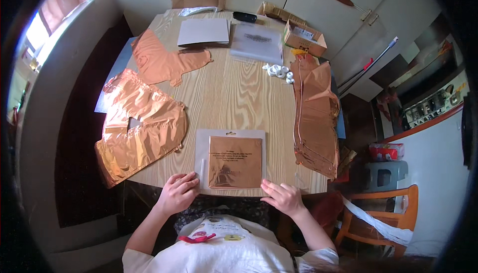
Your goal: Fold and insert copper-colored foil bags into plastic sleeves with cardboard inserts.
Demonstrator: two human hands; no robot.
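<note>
A clear plastic bag (201,138) with a hang hole lies flat at the near edge of the table. Inside it are a folded copper-coloured foil balloon (235,166) with dark print and a thin white straw (202,167). My left hand (180,192) has its fingers closed at the bag's lower left edge. At the lower right corner, my right hand (283,197) pinches the bag's edge, its thumb below the fingers.
Flat copper foil balloons lie at the left (144,128), the far left (164,61) and the right (316,108). White ribbon rolls (279,71), a clear plastic sleeve (256,46), white card sheets (204,32), a black object (244,17) and a small cardboard box (304,39) sit farther back.
</note>
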